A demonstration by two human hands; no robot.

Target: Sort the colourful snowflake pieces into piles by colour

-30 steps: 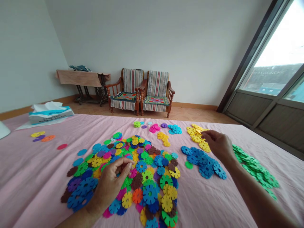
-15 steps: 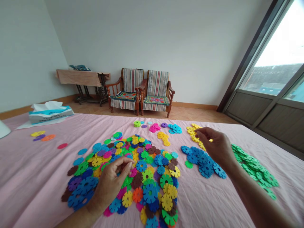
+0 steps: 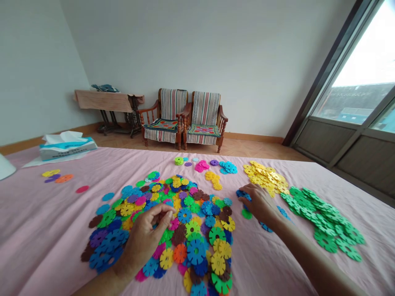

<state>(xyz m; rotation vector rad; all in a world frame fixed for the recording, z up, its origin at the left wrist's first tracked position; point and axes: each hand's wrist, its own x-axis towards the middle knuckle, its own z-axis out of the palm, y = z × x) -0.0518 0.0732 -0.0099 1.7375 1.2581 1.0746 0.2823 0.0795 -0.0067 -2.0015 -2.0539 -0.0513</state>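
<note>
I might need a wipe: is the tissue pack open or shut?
Open: white tissue sticks out of the top of the tissue pack.

Wrinkled pink tablecloth [image 3: 61, 218] beneath left hand [image 3: 146, 234] and right hand [image 3: 261, 201]. Well left of left hand: grey-and-teal tissue packet [image 3: 68, 151], white tissue sticking up; left of that, smooth white object [image 3: 5, 167], partly in view. Far ahead of left hand: dark metal-legged stand [image 3: 131, 119], draped salmon cloth [image 3: 103, 101], bluish fabric bundle [image 3: 105, 88] on top. Ahead, roughly between hands: two brown wooden armchairs [image 3: 203, 111], striped covers. Beyond right hand, rightward: grey-framed window [image 3: 328, 132].
</note>
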